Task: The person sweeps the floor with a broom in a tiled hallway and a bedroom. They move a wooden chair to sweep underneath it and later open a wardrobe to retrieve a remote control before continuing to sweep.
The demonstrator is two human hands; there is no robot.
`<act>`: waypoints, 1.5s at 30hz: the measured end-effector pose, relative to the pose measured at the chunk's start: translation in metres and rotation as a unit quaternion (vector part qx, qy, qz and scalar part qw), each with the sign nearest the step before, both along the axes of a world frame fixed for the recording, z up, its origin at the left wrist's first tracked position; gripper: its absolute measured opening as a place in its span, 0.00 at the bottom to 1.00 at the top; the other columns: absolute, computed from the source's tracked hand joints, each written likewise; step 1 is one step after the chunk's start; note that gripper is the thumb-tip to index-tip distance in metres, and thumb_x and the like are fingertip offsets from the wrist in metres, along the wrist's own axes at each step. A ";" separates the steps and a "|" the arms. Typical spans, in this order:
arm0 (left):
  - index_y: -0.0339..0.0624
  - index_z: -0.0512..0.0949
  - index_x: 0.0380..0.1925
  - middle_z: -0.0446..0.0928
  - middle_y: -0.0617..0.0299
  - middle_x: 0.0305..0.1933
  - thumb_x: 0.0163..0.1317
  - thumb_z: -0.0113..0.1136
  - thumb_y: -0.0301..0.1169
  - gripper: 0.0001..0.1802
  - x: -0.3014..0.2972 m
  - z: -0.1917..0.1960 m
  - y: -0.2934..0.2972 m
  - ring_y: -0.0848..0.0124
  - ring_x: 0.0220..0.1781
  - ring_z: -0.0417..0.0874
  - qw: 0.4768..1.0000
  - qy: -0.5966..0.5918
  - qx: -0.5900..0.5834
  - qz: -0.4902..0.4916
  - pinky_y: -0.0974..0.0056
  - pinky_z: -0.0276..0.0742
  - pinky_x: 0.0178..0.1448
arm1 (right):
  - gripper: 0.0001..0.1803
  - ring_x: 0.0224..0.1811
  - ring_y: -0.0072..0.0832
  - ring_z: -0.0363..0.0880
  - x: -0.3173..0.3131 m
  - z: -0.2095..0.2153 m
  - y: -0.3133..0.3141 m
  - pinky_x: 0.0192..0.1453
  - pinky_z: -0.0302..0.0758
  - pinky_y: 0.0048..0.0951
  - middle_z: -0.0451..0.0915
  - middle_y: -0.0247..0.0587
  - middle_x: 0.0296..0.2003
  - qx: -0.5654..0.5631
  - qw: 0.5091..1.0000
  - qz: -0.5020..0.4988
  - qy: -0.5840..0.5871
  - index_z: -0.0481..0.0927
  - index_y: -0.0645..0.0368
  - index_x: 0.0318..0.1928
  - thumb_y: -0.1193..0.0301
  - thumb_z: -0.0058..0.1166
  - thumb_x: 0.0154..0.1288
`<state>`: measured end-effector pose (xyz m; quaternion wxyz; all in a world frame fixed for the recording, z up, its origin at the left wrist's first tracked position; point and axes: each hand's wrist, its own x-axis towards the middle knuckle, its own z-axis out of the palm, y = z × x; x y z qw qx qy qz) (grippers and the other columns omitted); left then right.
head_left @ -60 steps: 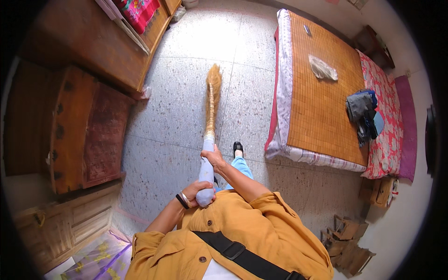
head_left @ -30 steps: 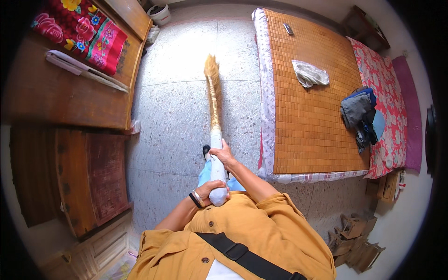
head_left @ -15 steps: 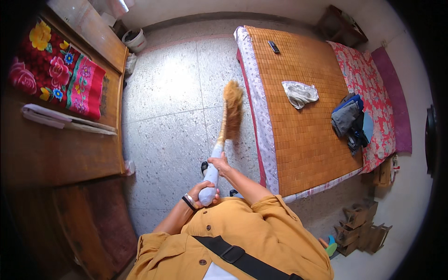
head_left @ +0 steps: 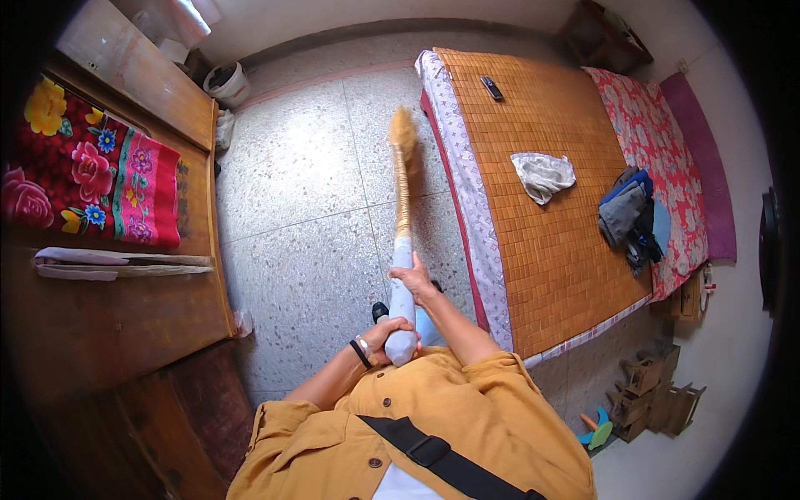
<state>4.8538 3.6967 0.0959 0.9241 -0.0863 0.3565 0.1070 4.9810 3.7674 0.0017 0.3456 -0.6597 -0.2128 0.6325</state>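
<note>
Both my hands grip a broom (head_left: 402, 258) whose thick handle is wrapped in pale blue-grey material, with a bound tan neck beyond it. My left hand (head_left: 387, 337) is closed round the handle near its butt end, close to my waist. Further up, my right hand (head_left: 414, 279) wraps the handle from the right side. The golden-brown bristles (head_left: 403, 129) point away from me over the speckled floor (head_left: 308, 242), slightly blurred; I cannot tell whether they touch it.
A bed with a woven bamboo mat (head_left: 550, 258) stands on the right, bearing a white cloth (head_left: 543, 177), folded dark clothes (head_left: 627, 212) and a remote control (head_left: 492, 88). Wooden furniture with a floral cloth (head_left: 92, 167) lines the left. A white bucket (head_left: 228, 85) and small wooden stools (head_left: 650, 396) stand about.
The broom's head has swung away from me and a little left, and its handle has shifted right with both hands. My view has turned slightly.
</note>
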 end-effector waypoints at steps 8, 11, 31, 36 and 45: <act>0.30 0.67 0.32 0.71 0.55 0.29 0.49 0.53 0.33 0.16 0.011 -0.025 0.070 0.66 0.30 0.75 0.999 0.018 -0.022 0.033 0.63 0.76 0.36 | 0.56 0.50 0.39 0.68 0.016 -0.065 0.062 0.48 0.72 0.33 0.63 0.56 0.52 -0.099 0.991 0.007 -0.090 0.40 0.65 0.63 0.70 0.62 0.35; 0.29 0.67 0.32 0.71 0.53 0.28 0.48 0.54 0.32 0.16 0.020 -0.001 0.091 0.64 0.29 0.75 0.995 0.071 -0.005 0.071 0.64 0.76 0.35 | 0.55 0.48 0.38 0.69 0.009 -0.044 0.094 0.47 0.72 0.33 0.64 0.54 0.51 -0.065 0.996 0.044 -0.050 0.41 0.66 0.63 0.71 0.61 0.35; 0.36 0.64 0.39 0.71 0.57 0.29 0.49 0.52 0.32 0.17 0.116 -0.004 0.220 0.65 0.28 0.74 0.987 0.038 -0.017 0.154 0.62 0.73 0.30 | 0.54 0.35 0.34 0.73 0.086 -0.061 0.236 0.31 0.75 0.32 0.70 0.50 0.42 -0.070 0.987 0.107 -0.094 0.39 0.61 0.64 0.76 0.58 0.37; 0.36 0.67 0.32 0.71 0.56 0.27 0.49 0.51 0.32 0.13 0.109 0.015 0.232 0.64 0.28 0.75 0.981 0.113 -0.017 0.160 0.61 0.73 0.31 | 0.53 0.33 0.29 0.73 0.053 -0.042 0.255 0.31 0.74 0.29 0.72 0.48 0.43 -0.032 0.986 0.154 0.047 0.42 0.63 0.64 0.74 0.59 0.38; 0.33 0.69 0.32 0.71 0.55 0.28 0.49 0.53 0.31 0.13 0.099 0.027 0.293 0.63 0.29 0.76 0.988 0.117 0.042 0.088 0.61 0.75 0.34 | 0.52 0.42 0.32 0.72 0.063 -0.007 0.315 0.39 0.73 0.30 0.68 0.51 0.50 -0.017 0.993 0.069 0.091 0.44 0.64 0.63 0.75 0.58 0.37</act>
